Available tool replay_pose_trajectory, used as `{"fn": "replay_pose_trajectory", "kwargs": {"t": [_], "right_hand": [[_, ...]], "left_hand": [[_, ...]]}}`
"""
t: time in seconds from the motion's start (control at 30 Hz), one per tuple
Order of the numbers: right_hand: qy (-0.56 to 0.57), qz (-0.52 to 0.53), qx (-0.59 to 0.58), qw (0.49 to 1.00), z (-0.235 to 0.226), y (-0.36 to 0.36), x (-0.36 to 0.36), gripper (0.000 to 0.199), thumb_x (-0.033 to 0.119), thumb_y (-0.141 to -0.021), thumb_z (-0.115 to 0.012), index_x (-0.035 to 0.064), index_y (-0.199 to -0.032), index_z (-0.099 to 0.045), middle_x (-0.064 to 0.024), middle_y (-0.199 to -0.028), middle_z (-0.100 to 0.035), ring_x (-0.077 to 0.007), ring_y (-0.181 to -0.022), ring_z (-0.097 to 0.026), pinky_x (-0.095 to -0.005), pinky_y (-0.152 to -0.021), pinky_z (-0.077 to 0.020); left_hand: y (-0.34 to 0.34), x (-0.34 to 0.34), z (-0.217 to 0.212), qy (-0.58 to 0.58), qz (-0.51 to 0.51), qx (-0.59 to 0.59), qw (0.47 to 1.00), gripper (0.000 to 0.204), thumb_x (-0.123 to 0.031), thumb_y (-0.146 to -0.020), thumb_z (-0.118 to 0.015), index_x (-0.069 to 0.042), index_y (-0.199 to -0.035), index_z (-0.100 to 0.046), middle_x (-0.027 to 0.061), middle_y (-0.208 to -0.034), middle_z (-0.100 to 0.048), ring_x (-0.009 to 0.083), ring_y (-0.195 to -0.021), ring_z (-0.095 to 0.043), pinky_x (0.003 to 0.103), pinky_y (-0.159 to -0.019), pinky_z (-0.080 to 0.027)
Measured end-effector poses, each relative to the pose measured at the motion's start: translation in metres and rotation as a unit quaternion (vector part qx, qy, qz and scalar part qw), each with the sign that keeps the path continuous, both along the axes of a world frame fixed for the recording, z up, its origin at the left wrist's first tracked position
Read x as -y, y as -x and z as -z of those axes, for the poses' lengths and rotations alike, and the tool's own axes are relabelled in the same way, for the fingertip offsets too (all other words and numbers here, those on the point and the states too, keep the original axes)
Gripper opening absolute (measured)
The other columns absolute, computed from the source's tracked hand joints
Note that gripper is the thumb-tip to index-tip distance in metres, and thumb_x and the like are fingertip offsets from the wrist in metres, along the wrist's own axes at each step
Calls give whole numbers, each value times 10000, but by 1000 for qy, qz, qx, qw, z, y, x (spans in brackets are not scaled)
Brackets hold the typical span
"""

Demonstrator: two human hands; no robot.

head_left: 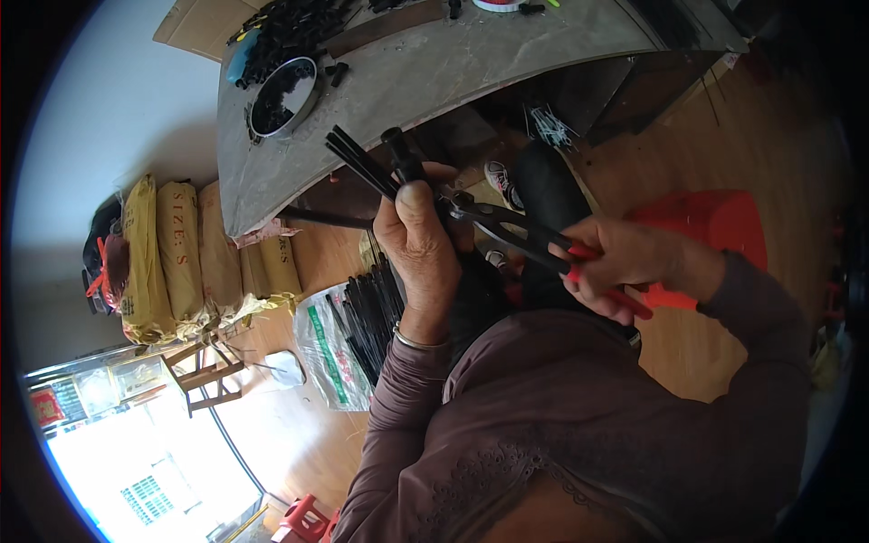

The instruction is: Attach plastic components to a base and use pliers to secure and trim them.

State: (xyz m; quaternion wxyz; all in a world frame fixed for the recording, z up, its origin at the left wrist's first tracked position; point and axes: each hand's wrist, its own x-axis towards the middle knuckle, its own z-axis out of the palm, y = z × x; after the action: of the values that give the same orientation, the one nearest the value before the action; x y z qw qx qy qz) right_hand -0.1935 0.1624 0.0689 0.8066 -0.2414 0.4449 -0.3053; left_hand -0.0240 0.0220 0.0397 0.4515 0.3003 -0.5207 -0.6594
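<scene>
My left hand (418, 244) is closed around several thin black rods (355, 158), whose ends stick out to the upper left. A short black cylindrical piece (404, 156) with a wider end also rises from this grip, beside the thumb. My right hand (620, 258) is wrapped around the red handles of a pair of pincers (516, 233). The metal jaws reach the area just right of my left fingers. What lies between the jaws is hidden by the hand and too dark to make out.
Ahead stands a grey table (407, 77) with a round metal bowl (314, 95) and a heap of small black parts (299, 32). Full sacks (178, 244) stand at left, near a wooden stool (204, 376). Black rods (369, 312) lie on plastic sheeting; a red plastic object (738, 226) is at right.
</scene>
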Motion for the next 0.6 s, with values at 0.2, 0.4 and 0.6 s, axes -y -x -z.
{"fn": "replay_pose_trajectory", "kwargs": {"t": [0.2,0.4,0.6], "right_hand": [[298,-78,-458,834,-16,8,18,321,74,-842,-599,-12,-1135,-502,-89,-1037,-602,-179,-887,-603,-299,-732,-507],[89,27,-68,993,-12,5,4,202,58,-866,-569,-8,-1050,-520,-109,-802,-634,-138,-602,-610,-280,-554,-513],[59,-143,-255,954,-43,15,22,233,77,-837,-585,3,-1042,-502,-69,-643,-586,-130,-476,-565,-262,-467,-489]], "left_hand": [[-10,5,6,-14,38,-36,999,501,-484,-959,-472,-4,-891,-597,-5,-521,-475,60,-401,-430,199,-378,-316],[-12,2,5,-4,47,-40,998,439,-428,-964,-498,-6,-898,-599,-3,-554,-492,59,-408,-437,193,-387,-321],[-11,-9,0,5,32,-20,999,398,-392,-966,-512,-9,-902,-603,-6,-573,-502,48,-423,-438,185,-395,-322]]}}
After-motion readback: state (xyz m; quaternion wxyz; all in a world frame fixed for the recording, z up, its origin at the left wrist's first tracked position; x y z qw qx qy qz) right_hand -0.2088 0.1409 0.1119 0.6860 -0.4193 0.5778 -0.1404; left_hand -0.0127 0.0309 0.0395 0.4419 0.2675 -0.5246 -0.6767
